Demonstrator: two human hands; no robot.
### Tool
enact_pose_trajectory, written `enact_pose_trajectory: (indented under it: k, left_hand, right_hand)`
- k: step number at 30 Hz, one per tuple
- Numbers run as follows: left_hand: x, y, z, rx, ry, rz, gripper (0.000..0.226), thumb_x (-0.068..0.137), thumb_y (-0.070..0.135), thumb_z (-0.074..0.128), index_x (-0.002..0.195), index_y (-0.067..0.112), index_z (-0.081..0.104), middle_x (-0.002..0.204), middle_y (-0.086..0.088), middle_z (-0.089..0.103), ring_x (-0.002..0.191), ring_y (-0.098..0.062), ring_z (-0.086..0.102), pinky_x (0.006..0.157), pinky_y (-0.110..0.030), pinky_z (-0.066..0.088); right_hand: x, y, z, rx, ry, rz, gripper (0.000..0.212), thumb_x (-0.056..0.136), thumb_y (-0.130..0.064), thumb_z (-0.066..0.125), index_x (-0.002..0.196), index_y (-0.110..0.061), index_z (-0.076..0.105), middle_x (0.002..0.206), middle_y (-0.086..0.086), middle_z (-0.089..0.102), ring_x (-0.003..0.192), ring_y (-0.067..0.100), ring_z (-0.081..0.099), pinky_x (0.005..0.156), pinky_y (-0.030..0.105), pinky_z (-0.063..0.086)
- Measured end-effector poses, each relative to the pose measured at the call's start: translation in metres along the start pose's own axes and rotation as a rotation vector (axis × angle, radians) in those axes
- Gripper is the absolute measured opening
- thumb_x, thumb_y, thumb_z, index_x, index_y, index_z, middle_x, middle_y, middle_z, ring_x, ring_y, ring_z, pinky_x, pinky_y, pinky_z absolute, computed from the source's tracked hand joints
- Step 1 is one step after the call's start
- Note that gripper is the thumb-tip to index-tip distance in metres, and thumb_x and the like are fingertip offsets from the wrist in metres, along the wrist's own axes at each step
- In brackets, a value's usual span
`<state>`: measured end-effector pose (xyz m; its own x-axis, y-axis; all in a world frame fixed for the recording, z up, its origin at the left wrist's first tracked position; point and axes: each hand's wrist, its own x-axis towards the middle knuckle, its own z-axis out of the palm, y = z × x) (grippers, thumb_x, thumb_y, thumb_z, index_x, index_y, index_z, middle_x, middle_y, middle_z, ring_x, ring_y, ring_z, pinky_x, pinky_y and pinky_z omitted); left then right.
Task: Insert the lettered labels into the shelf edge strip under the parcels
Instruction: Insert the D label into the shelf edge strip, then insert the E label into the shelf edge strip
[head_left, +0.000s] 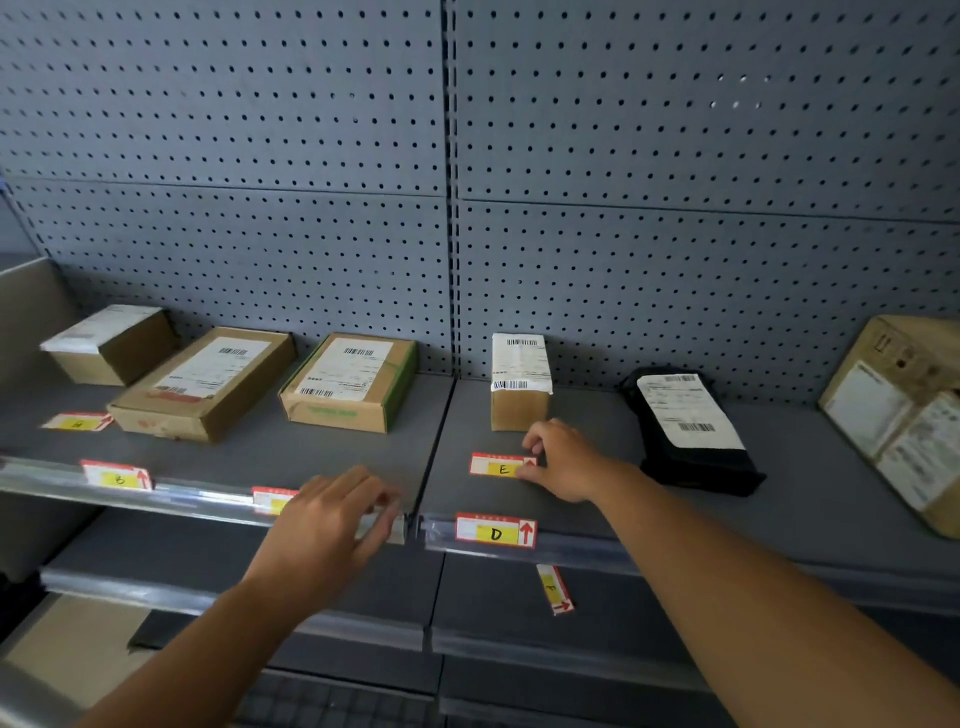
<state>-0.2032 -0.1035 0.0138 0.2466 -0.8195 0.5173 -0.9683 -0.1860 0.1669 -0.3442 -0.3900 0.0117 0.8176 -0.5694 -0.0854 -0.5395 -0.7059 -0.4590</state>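
Head view looked down on a grey shelf (337, 452) backed by pegboard (260, 156), with parcels along its rear. The right hand (563, 460) pinched the right end of the E label (496, 466), which lay flat on the shelf just in front of a small upright carton (519, 384). The left hand (332, 512) rested with loosely curled fingers over the clear edge strip (197, 501), covering most of a label (270, 500) whose letter could not be read; whether it gripped that label could not be told. The B label (118, 475) and the D label (496, 531) already sat in the strip. The A label (78, 422) lay loose on the shelf beside a flat carton (205, 382). The F label (554, 588) lay on the lower shelf (311, 561). A black bag (691, 431) lay right of the upright carton.
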Motion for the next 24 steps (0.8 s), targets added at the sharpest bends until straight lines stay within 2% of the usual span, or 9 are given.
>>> enact_pose_trajectory:
  k: [5,9,12,15,19,21,24]
  left_hand:
    - [0.008,-0.004,0.0,0.015,-0.028,-0.035,0.018,0.093,0.032,0.055,0.096,0.021,0.069,0.087,0.009,0.065,0.071,-0.009,0.06,0.068,-0.031,0.053]
    - [0.026,0.008,0.01,-0.001,-0.022,0.011,0.006,0.09,0.02,0.071,0.096,0.02,0.071,0.089,0.008,0.068,0.075,-0.012,0.063,0.072,-0.034,0.055]
    - [0.051,0.023,0.021,-0.038,-0.001,0.044,0.018,0.089,0.016,0.074,0.107,0.015,0.074,0.1,0.001,0.072,0.088,-0.017,0.068,0.083,-0.036,0.056]
    - [0.078,0.045,0.034,-0.06,-0.006,0.102,0.032,0.087,0.017,0.076,0.118,0.017,0.07,0.107,-0.003,0.071,0.095,-0.023,0.068,0.086,-0.041,0.056]
    - [0.1,0.075,0.052,-0.126,-0.014,0.147,0.039,0.092,0.028,0.07,0.13,0.022,0.062,0.123,0.002,0.064,0.108,-0.017,0.062,0.094,-0.036,0.052]
    - [0.108,0.091,0.059,-0.173,-0.019,0.157,0.034,0.093,0.029,0.068,0.126,0.021,0.065,0.12,0.003,0.063,0.106,-0.017,0.061,0.09,-0.037,0.054]
    - [0.119,0.12,0.065,-0.192,-0.032,0.188,0.019,0.096,0.031,0.065,0.11,0.021,0.072,0.102,0.003,0.065,0.093,-0.017,0.061,0.082,-0.038,0.054]
  right_hand:
    - [0.004,0.007,0.005,0.136,-0.002,0.075,0.028,0.085,-0.036,0.077,0.103,-0.025,0.059,0.106,-0.003,0.059,0.093,0.015,0.057,0.083,0.036,0.051]
    - [-0.002,0.009,0.01,0.2,0.086,0.035,0.018,0.089,-0.028,0.074,0.099,-0.028,0.058,0.1,-0.009,0.06,0.089,0.009,0.058,0.071,0.027,0.047]
    - [-0.013,0.006,0.001,0.245,0.196,-0.042,0.01,0.092,-0.02,0.07,0.09,-0.028,0.063,0.089,-0.012,0.064,0.083,0.007,0.062,0.067,0.019,0.045]
    - [-0.036,0.007,-0.016,0.281,0.257,-0.096,0.009,0.092,-0.022,0.071,0.089,-0.028,0.065,0.086,-0.014,0.066,0.079,0.0,0.063,0.064,0.013,0.045]
    - [-0.074,0.02,-0.037,0.294,0.274,-0.14,0.012,0.09,-0.021,0.072,0.096,-0.03,0.067,0.087,-0.017,0.067,0.085,-0.005,0.062,0.069,0.01,0.05]
    - [-0.092,0.032,-0.045,0.291,0.275,-0.119,0.015,0.091,-0.022,0.072,0.1,-0.032,0.068,0.087,-0.018,0.067,0.085,-0.004,0.062,0.069,0.01,0.05]
    - [-0.113,0.054,-0.057,0.297,0.292,-0.102,0.013,0.092,-0.022,0.07,0.098,-0.033,0.069,0.087,-0.017,0.068,0.082,-0.001,0.065,0.068,0.013,0.049]
